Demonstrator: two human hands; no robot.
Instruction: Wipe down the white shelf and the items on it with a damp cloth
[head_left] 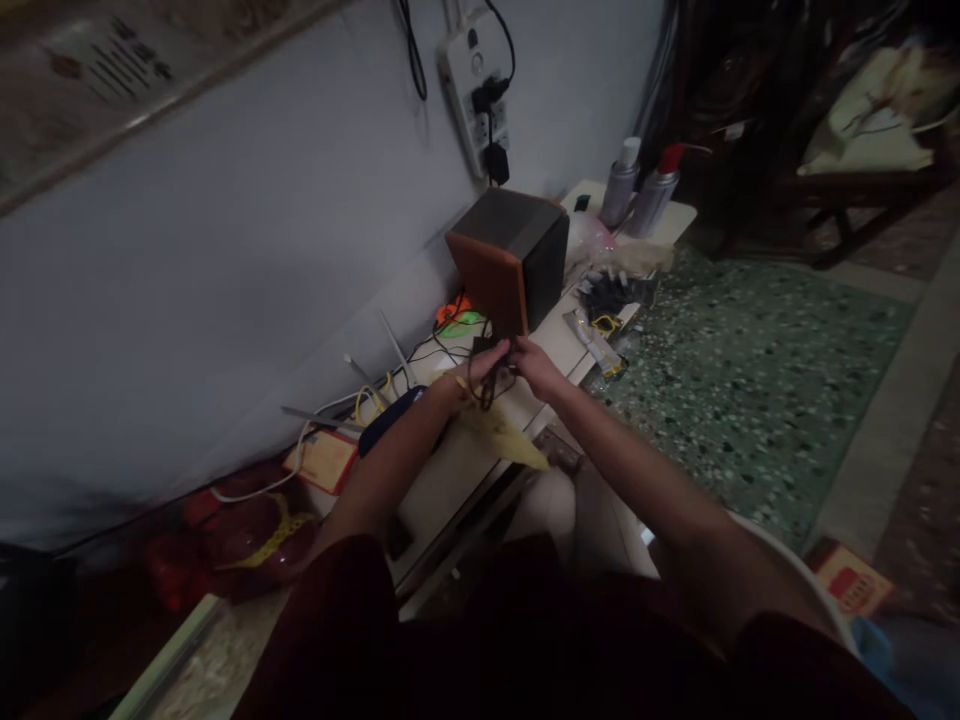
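Note:
A small box speaker (517, 255) with orange-brown sides and a dark top stands on a low white shelf (450, 470) against the wall. A dark cable (489, 385) hangs from its near lower edge. My left hand (480, 367) and my right hand (531, 362) meet just below the speaker, both pinching this cable, which loops down between them. A yellowish sheet (504, 435) lies on the shelf under my left wrist.
A white power strip (476, 85) with plugs hangs on the wall above. Two spray cans (641, 185) stand at the shelf's far end, near dark clutter (611, 293). Loose wires, a red bag (240, 545) and a green speckled floor (750, 370) surround the shelf.

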